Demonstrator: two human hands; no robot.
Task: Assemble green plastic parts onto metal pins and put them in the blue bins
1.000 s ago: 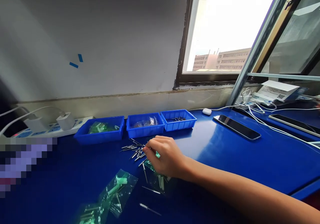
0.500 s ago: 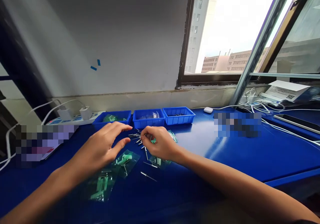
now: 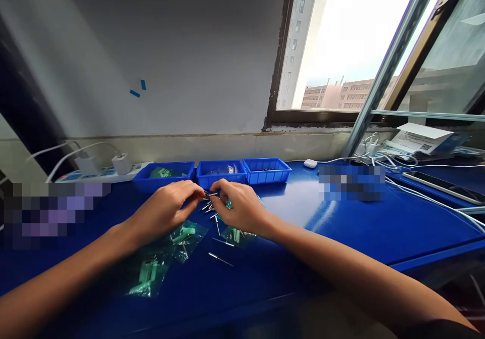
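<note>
My left hand (image 3: 176,202) is closed in a pinch, its thumb and forefinger on the ends of thin metal blind rivets (image 3: 210,194). From the other side, my right hand (image 3: 239,205) pinches the same rivets, so the fingertips nearly meet. Below them lies a small pile of silvery rivets (image 3: 207,207). A few loose ones, such as a single rivet (image 3: 220,259), lie nearer to me. A clear bag with pale green plastic plugs (image 3: 184,235) lies under my left wrist. Another bag (image 3: 237,237) is partly hidden by my right hand, and green shows between its fingers.
Behind my hands stand three blue bins: a left bin (image 3: 151,181) with green bags, a middle bin (image 3: 217,180) with clear bags and a right bin (image 3: 269,176) with small dark parts. A further bag (image 3: 146,278) lies front left. A power strip (image 3: 142,170), cables and a phone (image 3: 443,186) flank the area.
My left hand has moved right and closed from an open pose, meeting my right hand at the rivets. The whole view has shifted slightly.
</note>
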